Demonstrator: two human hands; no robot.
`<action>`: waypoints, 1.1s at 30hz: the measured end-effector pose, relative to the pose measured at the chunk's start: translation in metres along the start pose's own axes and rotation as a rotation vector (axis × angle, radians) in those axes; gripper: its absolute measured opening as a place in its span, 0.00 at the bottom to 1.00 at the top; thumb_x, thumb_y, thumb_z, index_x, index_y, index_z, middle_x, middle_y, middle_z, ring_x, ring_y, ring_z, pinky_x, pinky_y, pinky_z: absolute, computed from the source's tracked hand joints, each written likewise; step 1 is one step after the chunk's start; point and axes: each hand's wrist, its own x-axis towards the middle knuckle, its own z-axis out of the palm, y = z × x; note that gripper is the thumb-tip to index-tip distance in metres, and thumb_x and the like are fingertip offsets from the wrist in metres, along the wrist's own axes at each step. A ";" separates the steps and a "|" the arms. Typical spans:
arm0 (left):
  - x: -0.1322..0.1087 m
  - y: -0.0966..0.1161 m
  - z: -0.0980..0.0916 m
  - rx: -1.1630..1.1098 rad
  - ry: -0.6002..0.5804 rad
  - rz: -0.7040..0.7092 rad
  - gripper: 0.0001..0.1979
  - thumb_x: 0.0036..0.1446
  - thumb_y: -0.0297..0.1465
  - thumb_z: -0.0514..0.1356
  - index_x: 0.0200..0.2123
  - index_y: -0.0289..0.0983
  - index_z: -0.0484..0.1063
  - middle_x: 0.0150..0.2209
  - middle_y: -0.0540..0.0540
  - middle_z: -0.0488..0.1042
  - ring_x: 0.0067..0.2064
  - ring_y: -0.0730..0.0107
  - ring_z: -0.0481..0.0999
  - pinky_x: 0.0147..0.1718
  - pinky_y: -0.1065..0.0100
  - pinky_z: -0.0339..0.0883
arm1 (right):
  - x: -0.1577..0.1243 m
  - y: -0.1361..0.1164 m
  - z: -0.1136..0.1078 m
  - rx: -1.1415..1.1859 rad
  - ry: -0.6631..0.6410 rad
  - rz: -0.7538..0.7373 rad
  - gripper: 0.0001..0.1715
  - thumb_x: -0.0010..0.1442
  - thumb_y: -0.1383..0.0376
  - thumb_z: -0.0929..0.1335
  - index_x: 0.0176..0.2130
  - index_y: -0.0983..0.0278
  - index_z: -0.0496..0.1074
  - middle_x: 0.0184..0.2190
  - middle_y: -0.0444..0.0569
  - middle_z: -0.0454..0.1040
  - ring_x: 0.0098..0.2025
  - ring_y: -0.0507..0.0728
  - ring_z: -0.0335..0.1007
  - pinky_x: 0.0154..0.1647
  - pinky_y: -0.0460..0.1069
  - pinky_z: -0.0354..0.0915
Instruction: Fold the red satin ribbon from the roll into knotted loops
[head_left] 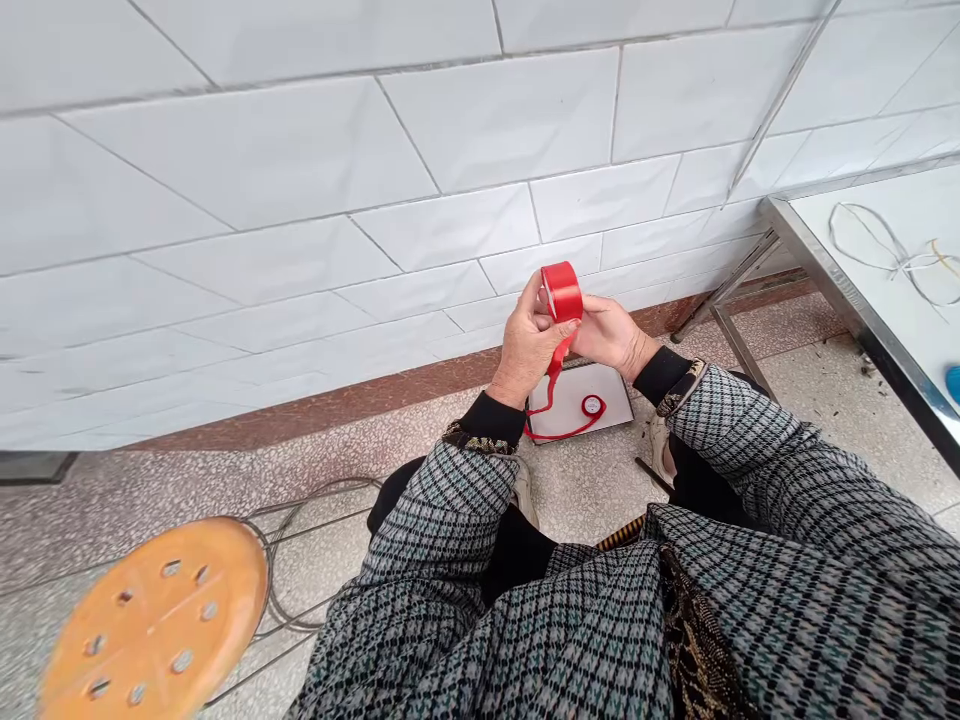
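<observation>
A wall of large white tiles (300, 150) rises above a red-brown skirting (412, 388) and a speckled stone floor (570, 490). At the left stands a stool with a round orange seat (229, 575) pierced with holes; at the right, a metal-edged table (847, 285) carries loose pale wire (889, 240). Between them, above the floor, the left hand (523, 350) is curled around a roll of red ribbon (567, 290), thumb against its hanging tail. The right hand (609, 335) is loosely open beside it; its fingertips are hidden, so I cannot tell whether they grip. Below, a small red spool (593, 406) lies on a white panel (613, 388).
</observation>
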 end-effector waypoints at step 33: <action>-0.015 -0.004 0.012 -0.251 -0.192 -0.232 0.39 0.51 0.35 0.79 0.64 0.39 0.72 0.27 0.55 0.77 0.27 0.73 0.76 0.32 0.68 0.70 | -0.016 -0.075 -0.051 -1.115 -0.175 -0.444 0.21 0.62 0.64 0.77 0.54 0.63 0.79 0.51 0.52 0.82 0.53 0.63 0.74 0.64 0.59 0.71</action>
